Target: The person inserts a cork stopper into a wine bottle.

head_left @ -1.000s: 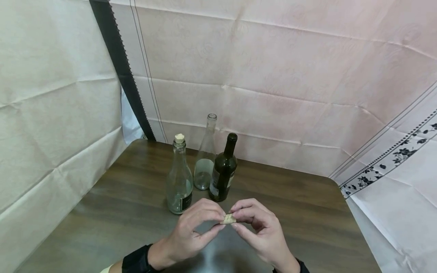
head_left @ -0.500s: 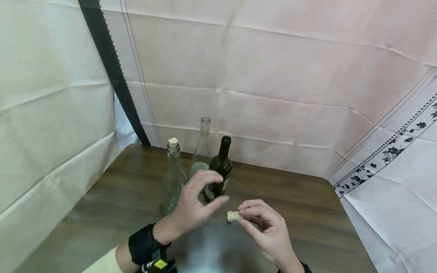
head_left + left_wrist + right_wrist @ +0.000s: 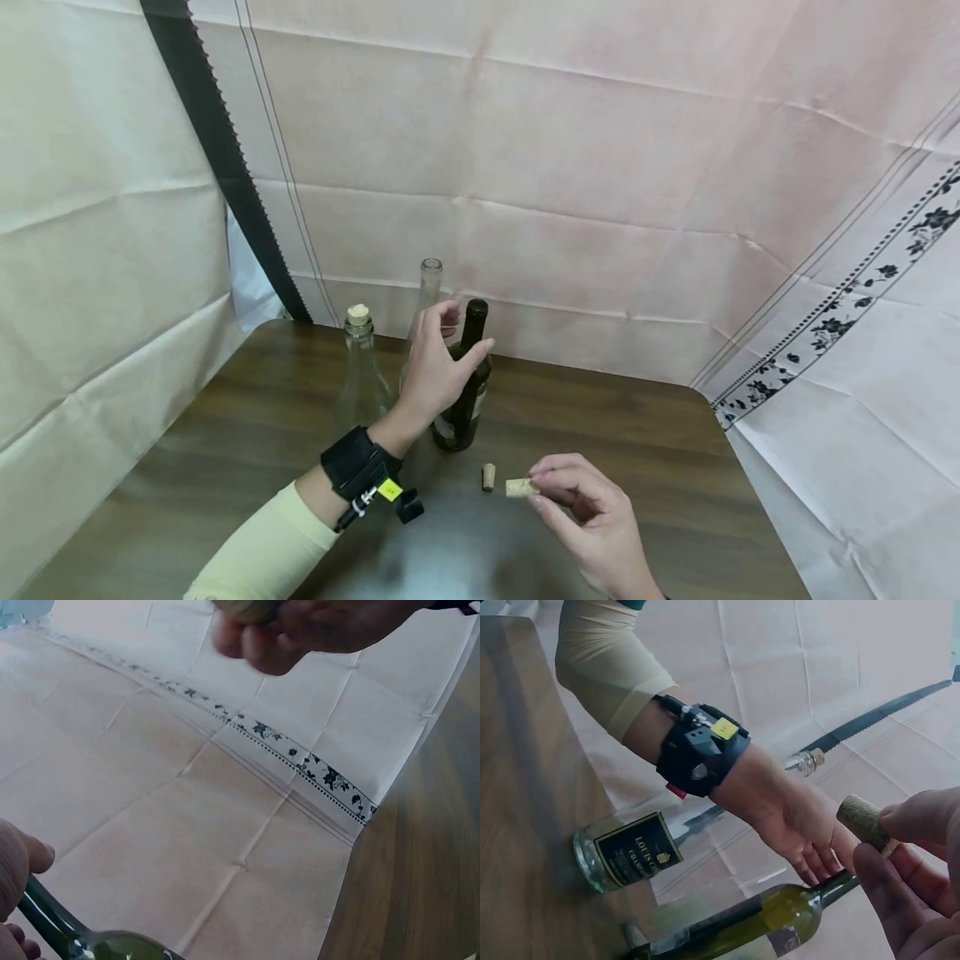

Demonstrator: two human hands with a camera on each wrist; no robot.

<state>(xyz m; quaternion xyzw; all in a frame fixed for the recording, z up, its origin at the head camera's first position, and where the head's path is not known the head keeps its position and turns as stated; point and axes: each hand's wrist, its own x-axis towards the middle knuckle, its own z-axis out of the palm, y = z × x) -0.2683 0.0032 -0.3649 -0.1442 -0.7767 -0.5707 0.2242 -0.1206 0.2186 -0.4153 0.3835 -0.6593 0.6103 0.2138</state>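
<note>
My left hand (image 3: 433, 367) reaches to the dark green wine bottle (image 3: 459, 421), thumb and fingers spread either side of its neck; whether they touch the glass is unclear. My right hand (image 3: 588, 512) pinches a cork (image 3: 518, 488) between thumb and fingertips, above the table. A second small cork (image 3: 488, 477) stands on the table just left of it. In the right wrist view the held cork (image 3: 861, 817) shows its speckled side, with the left hand (image 3: 802, 817) beyond. The green bottle (image 3: 112, 945) shows at the bottom left of the left wrist view.
A clear bottle (image 3: 362, 375) with a cork stopper (image 3: 358, 314) stands left of the left hand. Behind the hand, another clear bottle (image 3: 430, 287), uncorked, is partly hidden. The wooden table (image 3: 637, 433) meets a hanging cloth (image 3: 600, 208) at its back edge.
My left hand has let go of the cork in my right hand and moved up and forward to the green bottle's neck. The small standing cork has come into sight.
</note>
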